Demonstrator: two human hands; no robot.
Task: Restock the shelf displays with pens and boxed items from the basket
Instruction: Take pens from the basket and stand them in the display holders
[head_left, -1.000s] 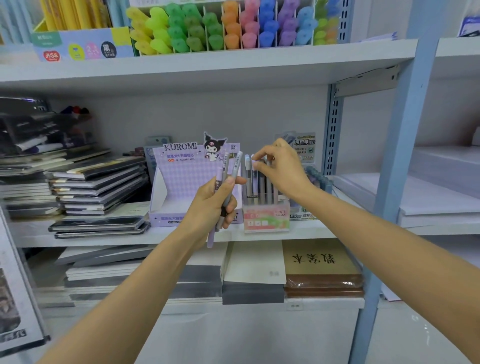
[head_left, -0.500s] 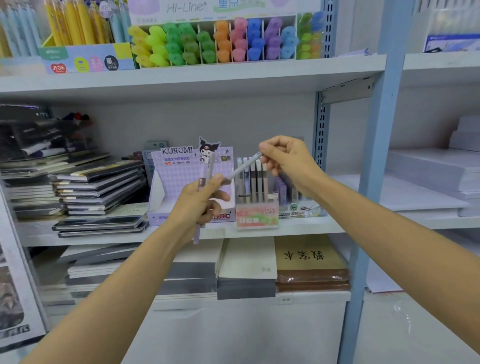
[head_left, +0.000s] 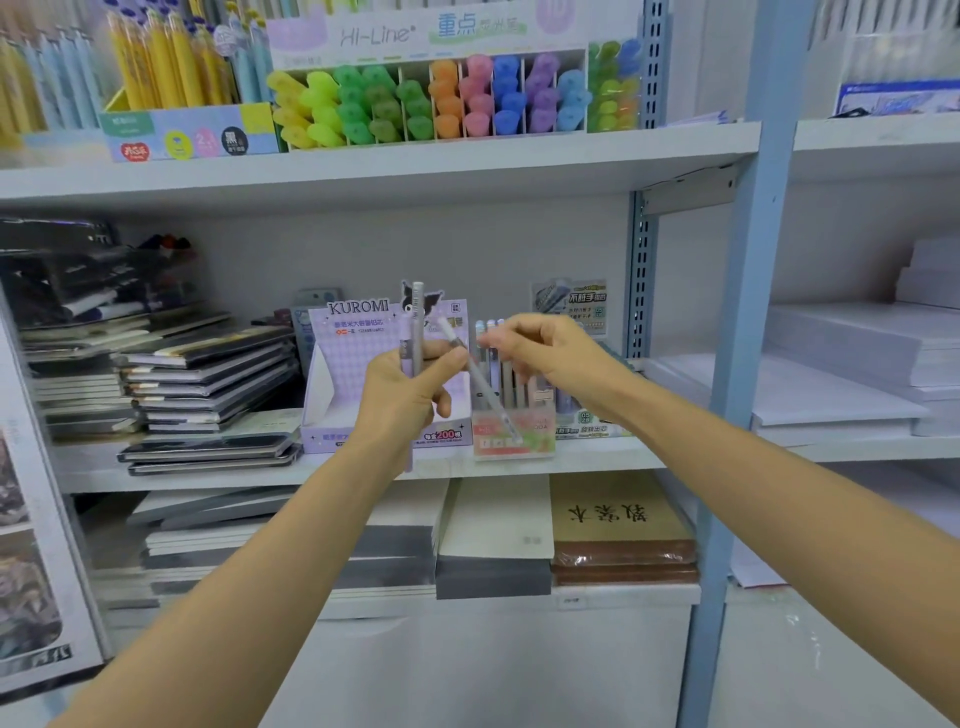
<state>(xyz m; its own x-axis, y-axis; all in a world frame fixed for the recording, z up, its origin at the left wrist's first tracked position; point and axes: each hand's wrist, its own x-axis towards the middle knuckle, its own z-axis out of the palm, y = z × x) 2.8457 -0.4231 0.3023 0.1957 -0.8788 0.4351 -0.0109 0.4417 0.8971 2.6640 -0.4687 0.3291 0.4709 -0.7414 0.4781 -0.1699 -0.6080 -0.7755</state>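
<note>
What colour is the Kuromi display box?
The Kuromi display box is pale purple, with a checked pattern; head view.

On middle shelf (head_left: 234, 478): free air above pen box (head_left: 514, 431) up to upper shelf (head_left: 363, 171). Left flank closed by purple display box (head_left: 374, 338), notebook stacks (head_left: 208, 379) beyond. Right flank: blue post (head_left: 748, 312), paper stacks (head_left: 831, 374) past it. Front approach taken up by left hand (head_left: 410, 395) (gripping an upright pen (head_left: 417, 312)) and right hand (head_left: 540, 353).

Both bare forearms reach forward and inward, and the hands nearly meet.

The left hand (head_left: 410, 395) is raised, its fingers curled round an upright pen (head_left: 417, 317) and its thumb stretched toward the other hand. The right hand (head_left: 540, 353) is just beside it, back turned up, fingertips bent and drawn together; whether they pinch anything is unclear.
</note>
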